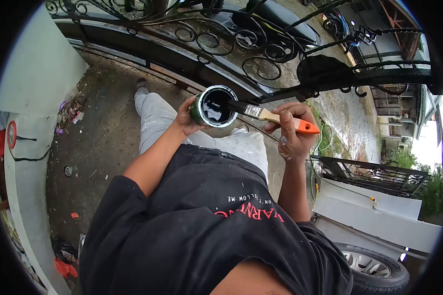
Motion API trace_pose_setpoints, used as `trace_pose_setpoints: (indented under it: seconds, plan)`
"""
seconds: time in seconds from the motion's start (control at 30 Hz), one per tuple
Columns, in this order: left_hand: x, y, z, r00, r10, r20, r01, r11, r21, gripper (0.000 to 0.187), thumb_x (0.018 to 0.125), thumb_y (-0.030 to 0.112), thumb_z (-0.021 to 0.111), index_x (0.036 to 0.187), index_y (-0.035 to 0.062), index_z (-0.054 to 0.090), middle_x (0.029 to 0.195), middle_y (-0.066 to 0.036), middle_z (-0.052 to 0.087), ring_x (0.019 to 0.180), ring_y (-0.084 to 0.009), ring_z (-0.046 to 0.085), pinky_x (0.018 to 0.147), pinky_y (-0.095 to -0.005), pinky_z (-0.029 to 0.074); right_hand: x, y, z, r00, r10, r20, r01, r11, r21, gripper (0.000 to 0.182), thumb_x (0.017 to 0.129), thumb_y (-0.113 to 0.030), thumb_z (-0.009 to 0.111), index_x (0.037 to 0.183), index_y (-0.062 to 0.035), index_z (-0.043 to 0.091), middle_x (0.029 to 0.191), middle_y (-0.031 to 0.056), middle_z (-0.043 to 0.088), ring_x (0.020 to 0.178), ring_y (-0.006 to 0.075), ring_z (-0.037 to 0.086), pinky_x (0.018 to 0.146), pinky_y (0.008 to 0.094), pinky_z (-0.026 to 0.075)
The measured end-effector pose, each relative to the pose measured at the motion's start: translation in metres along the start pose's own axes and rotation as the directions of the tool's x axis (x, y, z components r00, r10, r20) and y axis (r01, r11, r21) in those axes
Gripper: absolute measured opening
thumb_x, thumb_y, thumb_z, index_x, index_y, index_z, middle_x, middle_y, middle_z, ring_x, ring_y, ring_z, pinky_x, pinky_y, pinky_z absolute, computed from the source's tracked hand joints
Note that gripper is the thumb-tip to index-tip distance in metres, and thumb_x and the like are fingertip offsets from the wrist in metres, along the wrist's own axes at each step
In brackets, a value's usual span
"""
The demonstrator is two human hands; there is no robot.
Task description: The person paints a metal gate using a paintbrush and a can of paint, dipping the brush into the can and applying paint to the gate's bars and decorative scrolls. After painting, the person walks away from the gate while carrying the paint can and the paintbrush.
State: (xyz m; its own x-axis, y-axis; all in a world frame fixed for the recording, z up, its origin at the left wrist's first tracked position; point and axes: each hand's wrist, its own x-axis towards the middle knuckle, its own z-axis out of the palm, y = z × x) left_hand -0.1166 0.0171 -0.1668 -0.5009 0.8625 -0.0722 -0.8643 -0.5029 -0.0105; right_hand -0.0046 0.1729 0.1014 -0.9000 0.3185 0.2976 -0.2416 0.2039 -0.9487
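Note:
My left hand (186,118) is wrapped round the side of a green paint can (197,111), holding it in front of my legs. The can's top is off, and dark, glossy paint (215,109) shows inside its pale rim. In my right hand (295,132) is a paintbrush (269,116) with a wooden handle tipped in orange. Its black bristles reach over the can's right rim, with their ends above or in the paint. Pale smears mark my right thumb and wrist.
A black wrought-iron gate (221,46) with scrolls stands just beyond the can. Behind it is a parked motorcycle (280,22). A wheel with a tyre (374,268) is at lower right, near a green hose (325,140). Litter (73,113) lies by the left wall.

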Motion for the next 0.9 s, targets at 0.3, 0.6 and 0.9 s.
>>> trace_pose_setpoints:
  seconds: [0.3, 0.6, 0.9]
  plan:
    - [-0.007, 0.008, -0.011, 0.997, -0.006, 0.082, 0.008, 1.0, -0.027, 0.067, 0.085, 0.05, 0.069, 0.138, 0.0119, 0.054, 0.138, -0.017, 0.056, 0.127, -0.0369, 0.055, 0.097, -0.0626, 0.051, 0.012, 0.056, 0.037, 0.984, -0.065, 0.164, 0.127, 0.904, -0.409, 0.026, 0.085, -0.017, 0.081, 0.075, -0.001, 0.063, 0.066, 0.0057, 0.064, 0.059, 0.012, 0.058, 0.055, 0.027, 0.045]
    - [-0.004, 0.005, -0.013, 1.0, 0.012, -0.012, -0.012, 1.0, 0.001, 0.07, 0.084, 0.054, 0.068, 0.139, 0.0146, 0.053, 0.141, -0.019, 0.052, 0.124, -0.0417, 0.055, 0.09, -0.0651, 0.051, 0.012, 0.067, 0.012, 0.952, 0.224, -0.207, -0.218, 0.975, 0.049, 0.031, 0.096, -0.025, 0.07, 0.077, -0.0034, 0.057, 0.069, 0.008, 0.064, 0.048, 0.0134, 0.06, 0.044, 0.0248, 0.047]
    - [-0.003, 0.003, -0.01, 0.999, 0.021, -0.03, -0.019, 0.998, 0.053, 0.066, 0.083, 0.054, 0.069, 0.136, 0.0159, 0.055, 0.136, -0.017, 0.057, 0.12, -0.0384, 0.059, 0.088, -0.0637, 0.052, 0.01, 0.091, -0.011, 0.839, 0.429, -0.334, -0.31, 0.882, 0.355, 0.037, 0.098, -0.035, 0.065, 0.077, -0.0071, 0.053, 0.067, 0.0078, 0.061, 0.046, 0.0143, 0.058, 0.04, 0.0242, 0.043]
